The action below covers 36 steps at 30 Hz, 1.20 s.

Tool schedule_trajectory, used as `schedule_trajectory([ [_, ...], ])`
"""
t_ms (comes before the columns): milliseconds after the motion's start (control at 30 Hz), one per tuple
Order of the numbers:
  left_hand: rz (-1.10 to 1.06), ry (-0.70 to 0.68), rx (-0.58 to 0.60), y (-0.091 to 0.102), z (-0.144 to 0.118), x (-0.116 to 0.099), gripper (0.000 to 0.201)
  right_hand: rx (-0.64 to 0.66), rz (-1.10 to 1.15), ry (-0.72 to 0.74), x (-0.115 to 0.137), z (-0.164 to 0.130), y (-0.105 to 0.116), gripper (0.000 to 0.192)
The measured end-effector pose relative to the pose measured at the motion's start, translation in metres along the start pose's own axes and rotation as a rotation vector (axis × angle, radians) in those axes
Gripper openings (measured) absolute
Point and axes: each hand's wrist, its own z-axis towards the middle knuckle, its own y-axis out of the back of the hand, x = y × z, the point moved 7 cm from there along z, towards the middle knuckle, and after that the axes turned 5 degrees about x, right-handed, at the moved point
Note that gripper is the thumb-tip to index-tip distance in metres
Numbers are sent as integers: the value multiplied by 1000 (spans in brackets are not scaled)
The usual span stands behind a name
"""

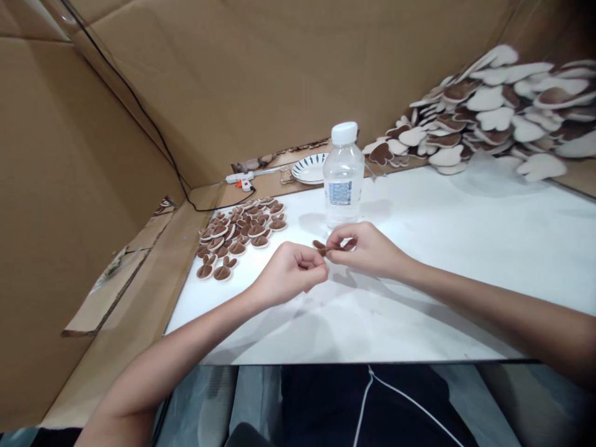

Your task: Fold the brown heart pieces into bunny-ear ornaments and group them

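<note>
Both my hands meet over the white table top (pixel 465 267), just in front of a clear plastic water bottle (pixel 343 177) with a white cap. My left hand (pixel 291 273) and my right hand (pixel 365 248) pinch one small brown ear-shaped piece (pixel 320 246) between their fingertips. The piece is partly hidden by my fingers. A cluster of several small brown-and-white ear pieces (pixel 237 236) lies on the table to the left of my hands.
A big heap of larger brown and white ear-shaped pieces (pixel 493 108) fills the back right corner. A white striped dish (pixel 310 167) and a glue gun (pixel 239 180) with a black cord sit at the back. Cardboard walls (pixel 69 186) enclose the left and rear.
</note>
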Motion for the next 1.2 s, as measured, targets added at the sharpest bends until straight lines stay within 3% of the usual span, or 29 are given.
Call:
schedule_trajectory([
  [267, -108, 78, -64, -5, -1, 42, 13, -36, 63, -39, 8, -2, 4, 6],
  [400, -112, 30, -48, 1, 10, 48, 16, -9, 108, -61, 5, -2, 2, 6],
  [667, 93, -150, 45, 32, 51, 28, 20, 45, 140, -107, -2, 0, -1, 6],
  [933, 55, -61, 391, 29, 74, -2, 13, 165, 278, -93, 5, -4, -8, 5],
  [1200, 77, -10, 256, 30, 62, -11, 9, 102, 154, -114, -15, 1, -7, 5],
])
